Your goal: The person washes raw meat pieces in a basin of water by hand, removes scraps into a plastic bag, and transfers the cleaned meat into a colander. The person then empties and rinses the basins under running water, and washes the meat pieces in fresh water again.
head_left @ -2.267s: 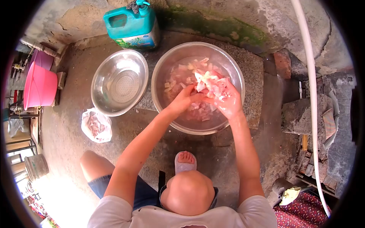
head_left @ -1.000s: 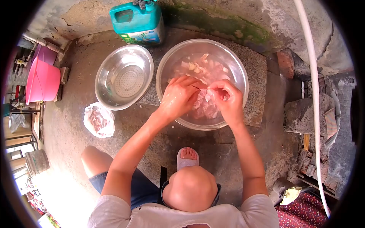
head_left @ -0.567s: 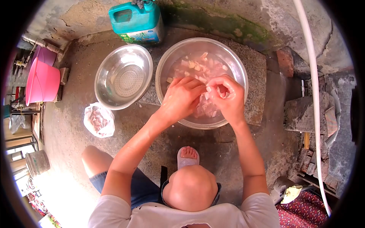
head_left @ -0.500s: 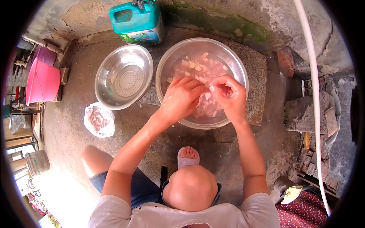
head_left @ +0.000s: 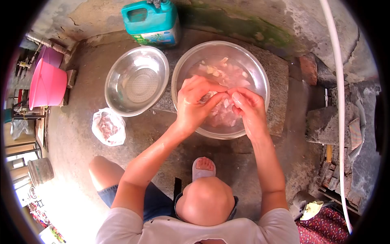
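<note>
A wide metal basin [head_left: 262, 75] holds cloudy pinkish water with many pale pink pieces of raw meat [head_left: 221, 116] and some yellowish bits [head_left: 215, 71]. Over it, my left hand [head_left: 193, 101] and my right hand [head_left: 251, 109] meet at the fingertips. Both are closed in a pinch on a small piece of meat, mostly hidden by the fingers. Left of the basin sits a perforated metal colander [head_left: 140, 85]. Nearer to me, a white plastic bag [head_left: 120, 136] lies open with pinkish pieces inside.
Basin and colander rest at a low stone slab [head_left: 278, 91]. Behind stands a teal detergent jug [head_left: 152, 22]. A pink bucket [head_left: 48, 85] is at far left. On the right, a white hose [head_left: 338, 73] hangs past bricks and stone blocks [head_left: 327, 126]. My knee [head_left: 205, 201] is below.
My left hand has turned, with its thumb and fingers now extended toward the right hand. The right fingers have folded down closer to it. The view has shifted slightly.
</note>
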{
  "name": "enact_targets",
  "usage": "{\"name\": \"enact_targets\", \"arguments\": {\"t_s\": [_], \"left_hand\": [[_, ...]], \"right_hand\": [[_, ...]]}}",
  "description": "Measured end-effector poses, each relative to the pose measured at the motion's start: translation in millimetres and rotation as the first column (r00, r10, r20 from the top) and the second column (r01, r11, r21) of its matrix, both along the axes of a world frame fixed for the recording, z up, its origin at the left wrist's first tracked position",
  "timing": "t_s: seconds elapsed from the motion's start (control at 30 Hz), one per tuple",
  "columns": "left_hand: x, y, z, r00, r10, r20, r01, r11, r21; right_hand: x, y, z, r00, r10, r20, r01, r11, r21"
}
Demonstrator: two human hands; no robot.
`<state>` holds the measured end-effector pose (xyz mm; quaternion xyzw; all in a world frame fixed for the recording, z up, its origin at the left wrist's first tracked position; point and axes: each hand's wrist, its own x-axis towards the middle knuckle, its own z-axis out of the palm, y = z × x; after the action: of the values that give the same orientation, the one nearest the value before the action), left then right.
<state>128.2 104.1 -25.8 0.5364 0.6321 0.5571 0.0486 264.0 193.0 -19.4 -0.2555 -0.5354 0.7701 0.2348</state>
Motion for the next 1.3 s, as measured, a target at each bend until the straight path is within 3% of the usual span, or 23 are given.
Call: {"name": "enact_targets", "arguments": {"t_s": [0.1,0.17,0.23,0.3,0.4,0.43,0.47,0.5,0.53,0.67,0.77,0.8,0.9,0.93,1.0,1.07,1.13,1.23,1.27,1.3], "left_hand": [[-22,-12,10,0.97,0.01,-0.242,-0.013,1.0,-0.012],[-56,-28,20,0.954,-0.079,-0.289,0.056,0.995,-0.088],[-108,-59,34,0.958,-0.11,-0.264,0.083,0.99,-0.112],[-165,-115,28,0.988,0.09,-0.124,-0.124,0.948,-0.292],[-246,-226,-23,0.92,0.317,-0.23,-0.392,0.726,-0.566],[-272,-269,-62,0.851,0.396,-0.344,-0.515,0.504,-0.694],[-280,-302,-88,0.818,0.342,-0.463,-0.572,0.389,-0.722],[-283,-323,-104,0.777,0.209,-0.594,-0.629,0.199,-0.752],[-280,-335,-118,0.75,0.154,-0.644,-0.661,0.117,-0.741],[-279,-363,-165,0.704,0.084,-0.706,-0.705,-0.045,-0.708],[-285,-376,-175,0.785,0.279,-0.553,-0.545,-0.114,-0.831],[-294,-379,-173,0.839,0.167,-0.518,-0.488,-0.19,-0.852],[-316,-380,-149,0.9,0.161,-0.406,-0.383,-0.152,-0.911],[-313,-361,-125,0.855,0.169,-0.491,-0.467,-0.164,-0.869],[-334,-342,-111,0.895,0.294,-0.334,-0.414,0.273,-0.868],[-282,-257,-43,0.885,0.375,-0.274,-0.441,0.491,-0.751],[-230,-184,-14,0.988,0.157,0.017,-0.119,0.814,-0.569],[-157,-98,-27,0.898,-0.301,0.321,0.422,0.794,-0.437],[-133,-73,-39,0.819,-0.28,0.5,0.513,0.747,-0.423],[-113,-52,-52,0.716,-0.23,0.659,0.594,0.697,-0.403]], "right_hand": [[-7,-8,2,0.998,0.062,-0.027,-0.065,0.994,-0.092],[-15,-14,2,0.992,0.114,-0.05,-0.119,0.986,-0.119],[-17,-16,4,0.991,0.13,-0.012,-0.13,0.99,-0.054],[-11,-17,-3,0.996,0.04,0.079,-0.038,0.999,-0.031],[4,-13,-18,0.994,0.014,0.111,-0.009,0.999,-0.041],[8,-14,-23,0.99,-0.021,0.143,0.027,0.999,-0.041],[12,-15,-26,0.986,-0.014,0.166,0.021,0.999,-0.039],[14,-17,-29,0.982,-0.015,0.191,0.021,0.999,-0.03],[15,-21,-31,0.979,-0.022,0.204,0.03,0.999,-0.032],[20,-27,-39,0.969,-0.058,0.239,0.061,0.998,-0.004],[19,-29,-39,0.966,-0.068,0.249,0.064,0.998,0.023],[20,-27,-42,0.967,-0.065,0.248,0.061,0.998,0.023],[21,-20,-55,0.958,-0.073,0.277,0.072,0.997,0.016],[21,-17,-60,0.953,-0.082,0.292,0.081,0.997,0.015],[21,-7,-69,0.924,-0.088,0.372,0.059,0.994,0.089],[22,7,-79,0.884,-0.126,0.45,0.06,0.986,0.157],[32,32,-105,0.872,-0.139,0.47,0.039,0.976,0.216],[49,69,-143,0.857,-0.149,0.494,-0.093,0.897,0.433],[52,77,-146,0.831,-0.199,0.52,-0.119,0.849,0.515],[53,83,-152,0.79,-0.226,0.57,-0.106,0.866,0.49]]}}
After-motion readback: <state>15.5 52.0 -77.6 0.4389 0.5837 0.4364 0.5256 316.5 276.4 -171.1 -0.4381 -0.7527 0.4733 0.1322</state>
